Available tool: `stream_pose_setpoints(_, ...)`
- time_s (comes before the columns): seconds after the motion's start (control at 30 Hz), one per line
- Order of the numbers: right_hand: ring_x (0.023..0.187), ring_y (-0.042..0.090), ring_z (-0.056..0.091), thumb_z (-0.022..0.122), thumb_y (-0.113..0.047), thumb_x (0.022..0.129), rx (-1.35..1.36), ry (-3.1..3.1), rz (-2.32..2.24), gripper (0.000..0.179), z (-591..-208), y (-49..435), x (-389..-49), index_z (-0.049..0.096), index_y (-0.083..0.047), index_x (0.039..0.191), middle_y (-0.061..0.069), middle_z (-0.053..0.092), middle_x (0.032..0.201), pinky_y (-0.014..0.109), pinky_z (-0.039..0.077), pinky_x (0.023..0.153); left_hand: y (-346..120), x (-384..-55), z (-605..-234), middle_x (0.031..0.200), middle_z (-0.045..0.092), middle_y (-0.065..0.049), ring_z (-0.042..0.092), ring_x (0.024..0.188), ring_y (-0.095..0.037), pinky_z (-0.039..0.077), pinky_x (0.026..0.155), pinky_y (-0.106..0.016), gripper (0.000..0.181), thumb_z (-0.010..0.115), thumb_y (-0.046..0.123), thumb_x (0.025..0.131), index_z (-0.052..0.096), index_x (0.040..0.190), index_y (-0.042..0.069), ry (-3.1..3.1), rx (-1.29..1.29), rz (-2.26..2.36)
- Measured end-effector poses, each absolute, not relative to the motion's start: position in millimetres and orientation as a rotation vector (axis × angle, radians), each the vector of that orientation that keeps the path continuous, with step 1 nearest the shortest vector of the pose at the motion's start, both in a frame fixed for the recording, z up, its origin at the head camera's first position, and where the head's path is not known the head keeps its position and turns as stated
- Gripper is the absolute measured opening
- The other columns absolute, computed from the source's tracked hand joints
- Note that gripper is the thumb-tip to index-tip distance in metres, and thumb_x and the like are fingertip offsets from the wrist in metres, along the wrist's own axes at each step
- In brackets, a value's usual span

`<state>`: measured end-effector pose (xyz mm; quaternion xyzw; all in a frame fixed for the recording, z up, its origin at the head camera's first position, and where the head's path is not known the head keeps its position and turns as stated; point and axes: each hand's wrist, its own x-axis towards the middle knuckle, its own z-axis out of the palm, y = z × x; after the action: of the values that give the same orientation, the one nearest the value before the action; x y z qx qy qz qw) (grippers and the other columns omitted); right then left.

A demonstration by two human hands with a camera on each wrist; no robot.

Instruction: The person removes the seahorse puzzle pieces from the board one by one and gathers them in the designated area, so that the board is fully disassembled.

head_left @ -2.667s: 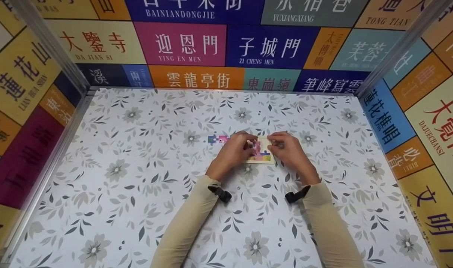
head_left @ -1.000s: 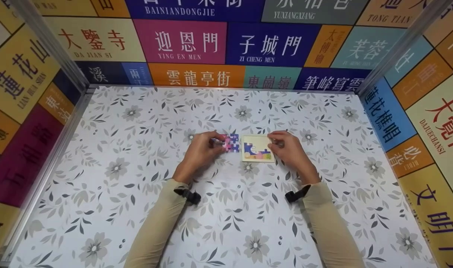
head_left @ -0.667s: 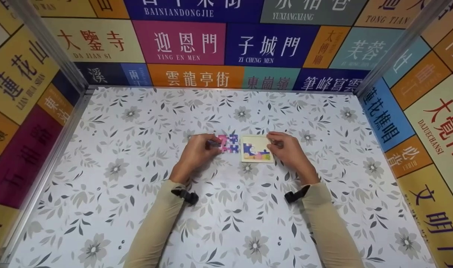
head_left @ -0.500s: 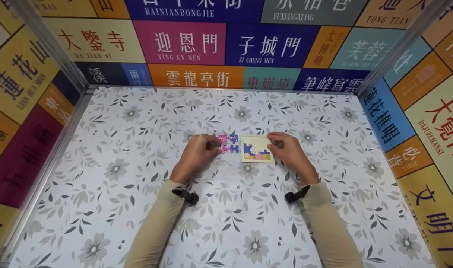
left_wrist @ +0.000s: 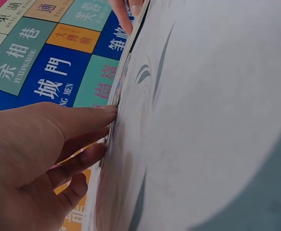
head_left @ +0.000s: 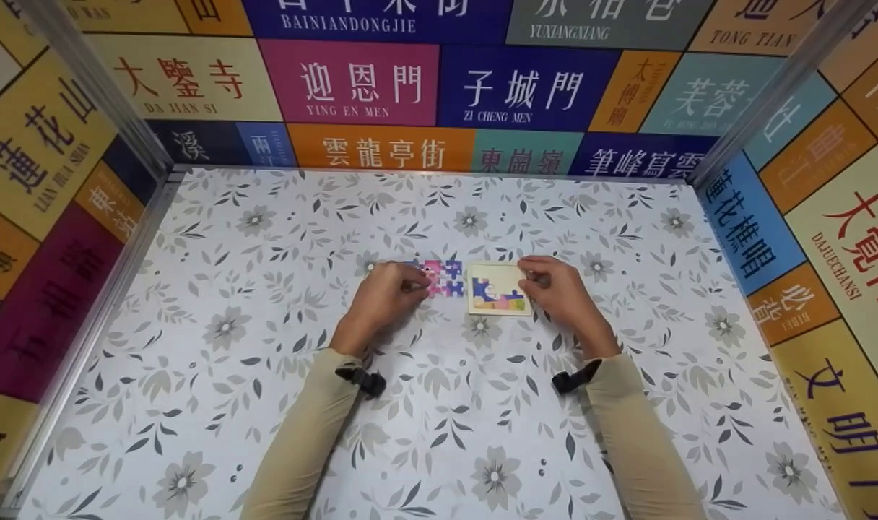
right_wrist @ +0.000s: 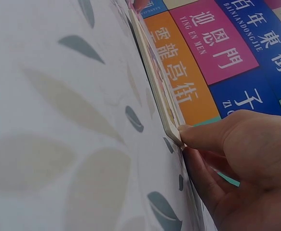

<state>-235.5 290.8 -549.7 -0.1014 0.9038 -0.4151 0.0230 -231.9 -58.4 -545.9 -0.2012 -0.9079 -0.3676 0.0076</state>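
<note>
Puzzle tray (head_left: 502, 271) lies on the worktop (head_left: 439, 404), with fitted pieces (head_left: 511, 300) along its near side. The right hand (head_left: 560, 290) pinches the tray's right edge. Loose puzzle pieces (head_left: 453, 267) lie just left of the tray. The left hand (head_left: 383, 292), held narrow, is at their left end; whether it grips one cannot be told.

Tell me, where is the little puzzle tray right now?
In the head view, the puzzle tray lies near the middle of the flowered table, just right of the loose puzzle pieces, with the right hand gripping its right edge.
</note>
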Motion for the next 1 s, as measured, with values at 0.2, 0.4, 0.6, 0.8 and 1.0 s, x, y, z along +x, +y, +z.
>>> stream_pose_setpoints(0.2,0.120,0.033,0.071,0.072,-0.010,0.103,-0.314,2.805,-1.262,0.041,-549.1,290.9,-234.8,0.069,-0.002,0.143,0.016,0.061,0.156,0.036,0.057,0.096,-56.0,-232.8,-545.6,0.112,0.083,-0.009,0.079,0.102,-0.028,0.064,0.093,-0.042,0.012,0.082,0.008,0.093,0.087,0.104,0.008,-2.816,-0.683,-1.088)
stream_pose_setpoints(0.4,0.118,0.031,0.071,0.072,-0.009,0.103,-0.307,2.813,-1.261,0.041,-549.2,290.4,-235.0,0.069,-0.003,0.143,0.015,0.062,0.155,0.030,0.055,0.093,-56.1,-232.3,-545.4,0.105,0.083,-0.009,0.078,0.102,-0.028,0.063,0.093,-0.043,0.009,0.080,0.005,0.093,0.088,0.097,0.007,-2.791,-0.712,-1.069)
stream_pose_setpoints(0.6,0.118,0.033,0.071,0.072,-0.010,0.103,-0.310,2.796,-1.285,0.041,-548.5,290.0,-235.6,0.070,-0.003,0.143,0.016,0.062,0.155,0.026,0.054,0.092,-57.4,-232.4,-546.6,0.105,0.083,-0.009,0.078,0.101,-0.028,0.063,0.093,-0.042,0.009,0.080,0.004,0.092,0.088,0.097,0.007,-2.776,-0.708,-1.068)
stream_pose_setpoints(0.8,0.119,0.033,0.071,0.072,-0.008,0.102,-0.331,2.809,-1.275,0.040,-549.2,290.3,-236.7,0.069,-0.001,0.142,0.017,0.062,0.155,0.036,0.056,0.097,-48.8,-229.6,-539.9,0.106,0.080,-0.009,0.075,0.098,-0.026,0.062,0.089,-0.041,0.010,0.079,0.007,0.094,0.086,0.102,0.007,-2.773,-0.657,-1.102)
stream_pose_setpoints(1.0,0.122,0.035,0.071,0.072,-0.009,0.103,-0.321,2.796,-1.272,0.041,-549.0,292.0,-236.1,0.068,-0.002,0.144,0.017,0.060,0.157,0.045,0.058,0.100,-25.0,-228.2,-531.1,0.109,0.078,-0.010,0.073,0.097,-0.024,0.061,0.089,-0.041,0.017,0.076,0.007,0.096,0.083,0.111,0.005,-2.768,-0.707,-1.135)
